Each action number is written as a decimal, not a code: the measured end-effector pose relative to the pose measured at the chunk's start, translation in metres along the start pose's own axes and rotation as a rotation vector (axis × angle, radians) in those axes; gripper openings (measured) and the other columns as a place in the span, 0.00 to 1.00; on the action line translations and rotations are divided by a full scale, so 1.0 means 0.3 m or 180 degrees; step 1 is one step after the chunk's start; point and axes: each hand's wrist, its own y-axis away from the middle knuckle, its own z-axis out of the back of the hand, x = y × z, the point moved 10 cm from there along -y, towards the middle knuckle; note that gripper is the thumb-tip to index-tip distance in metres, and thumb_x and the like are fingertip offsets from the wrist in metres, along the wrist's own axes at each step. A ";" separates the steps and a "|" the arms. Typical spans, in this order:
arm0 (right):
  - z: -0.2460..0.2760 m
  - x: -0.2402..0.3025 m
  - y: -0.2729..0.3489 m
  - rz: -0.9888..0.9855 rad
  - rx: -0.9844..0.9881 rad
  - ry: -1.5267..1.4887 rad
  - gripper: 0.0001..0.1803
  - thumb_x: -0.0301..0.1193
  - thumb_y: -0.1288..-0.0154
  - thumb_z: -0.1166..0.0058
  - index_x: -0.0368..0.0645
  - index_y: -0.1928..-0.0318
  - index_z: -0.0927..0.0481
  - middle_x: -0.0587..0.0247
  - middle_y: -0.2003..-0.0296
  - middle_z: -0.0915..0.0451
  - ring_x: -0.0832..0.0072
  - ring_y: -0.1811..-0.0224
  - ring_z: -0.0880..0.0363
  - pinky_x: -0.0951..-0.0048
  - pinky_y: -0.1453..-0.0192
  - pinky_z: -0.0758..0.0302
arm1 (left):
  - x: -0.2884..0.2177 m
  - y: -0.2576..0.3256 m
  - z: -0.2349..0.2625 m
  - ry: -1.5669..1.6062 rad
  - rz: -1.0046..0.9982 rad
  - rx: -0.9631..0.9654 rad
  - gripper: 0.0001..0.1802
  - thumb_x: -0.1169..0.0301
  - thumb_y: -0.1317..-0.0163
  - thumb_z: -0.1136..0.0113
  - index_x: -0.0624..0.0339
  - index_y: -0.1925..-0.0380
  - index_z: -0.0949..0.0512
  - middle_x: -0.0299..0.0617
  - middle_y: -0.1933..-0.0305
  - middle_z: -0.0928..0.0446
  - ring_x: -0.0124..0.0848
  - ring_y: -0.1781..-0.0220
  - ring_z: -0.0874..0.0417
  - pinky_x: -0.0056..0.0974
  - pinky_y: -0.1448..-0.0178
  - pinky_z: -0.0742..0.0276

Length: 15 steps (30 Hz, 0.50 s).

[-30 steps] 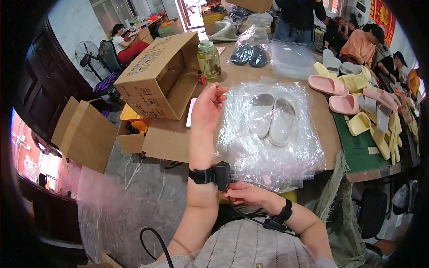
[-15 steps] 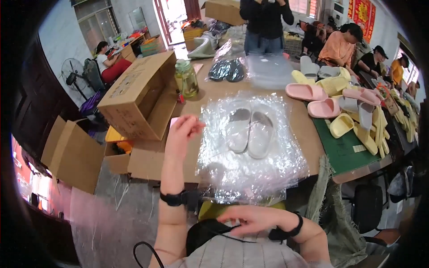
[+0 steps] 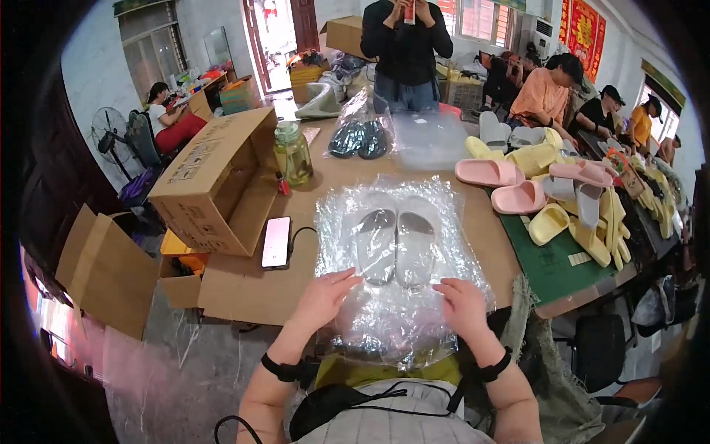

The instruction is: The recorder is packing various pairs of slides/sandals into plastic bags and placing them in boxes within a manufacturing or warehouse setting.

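A pair of grey slippers [image 3: 416,248] lies in the middle of the frame, side by side, toes toward the bottom edge, on or inside shiny clear plastic bags [image 3: 392,322]; the glare hides which. The plastic spreads over the brown cardboard [image 3: 488,255] covering the table, and its near edge reaches the lower middle of the frame.

The left hand [image 3: 319,300] is over the plastic just left of the slippers' toes, fingers bent loosely toward the right. The right hand [image 3: 463,303] mirrors it on the other side, fingers slightly curled toward the left. Both hands' fingertips are at the film, but I cannot tell whether they pinch it or only rest on it. Neither hand grips a slipper. Black straps [image 3: 497,366] circle both wrists.

Left of centre, a phone [image 3: 276,243] with a lit screen lies near a big open cardboard box [image 3: 214,181] tipped on its side. A green-tinted bottle [image 3: 293,154] stands beside the box. In the upper middle, dark slippers [image 3: 358,139] sit in clear plastic near a stack of clear sheets [image 3: 429,140]. Pink, yellow and grey slippers [image 3: 520,198] are piled at right, partly over a green mat [image 3: 543,274]. A person in black [image 3: 407,52] stands across the table at the top.
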 end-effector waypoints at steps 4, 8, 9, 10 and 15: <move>0.080 -0.060 -0.009 -0.0130 0.0027 0.0116 0.15 0.23 0.43 0.40 0.51 0.55 0.13 0.65 0.53 0.16 0.59 0.50 0.20 0.58 0.45 0.22 | -0.060 0.053 -0.077 -0.0527 -0.0256 0.0259 0.29 0.78 0.40 0.44 0.44 0.38 0.23 0.49 0.31 0.26 0.53 0.50 0.16 0.49 0.46 0.18; 0.152 -0.018 -0.014 0.0200 0.0008 -0.0462 0.19 0.19 0.43 0.44 0.48 0.51 0.15 0.61 0.49 0.17 0.56 0.47 0.22 0.59 0.44 0.23 | -0.070 0.085 -0.074 -0.0538 -0.0072 0.0240 0.29 0.78 0.41 0.43 0.44 0.38 0.23 0.54 0.35 0.27 0.54 0.49 0.18 0.51 0.46 0.19; 0.161 -0.035 0.005 0.0159 0.0070 -0.0836 0.21 0.19 0.44 0.44 0.48 0.50 0.15 0.60 0.47 0.18 0.56 0.46 0.22 0.59 0.42 0.24 | -0.084 0.090 -0.053 -0.0598 -0.0065 0.0168 0.29 0.77 0.43 0.40 0.46 0.39 0.22 0.52 0.41 0.25 0.50 0.46 0.19 0.48 0.44 0.20; 0.165 -0.046 0.020 0.0118 0.0132 -0.1211 0.22 0.19 0.45 0.44 0.47 0.49 0.16 0.59 0.45 0.18 0.56 0.44 0.23 0.59 0.41 0.24 | -0.079 0.100 -0.048 -0.0575 -0.0060 0.0175 0.29 0.77 0.43 0.40 0.46 0.39 0.22 0.52 0.41 0.25 0.50 0.46 0.19 0.48 0.44 0.20; 0.135 -0.021 0.051 0.0310 0.0239 -0.0266 0.24 0.18 0.48 0.44 0.49 0.48 0.15 0.63 0.41 0.19 0.58 0.39 0.24 0.59 0.38 0.25 | -0.145 0.144 0.042 -0.0578 -0.0744 -0.0653 0.24 0.76 0.48 0.34 0.47 0.49 0.16 0.37 0.47 0.19 0.40 0.43 0.19 0.43 0.41 0.22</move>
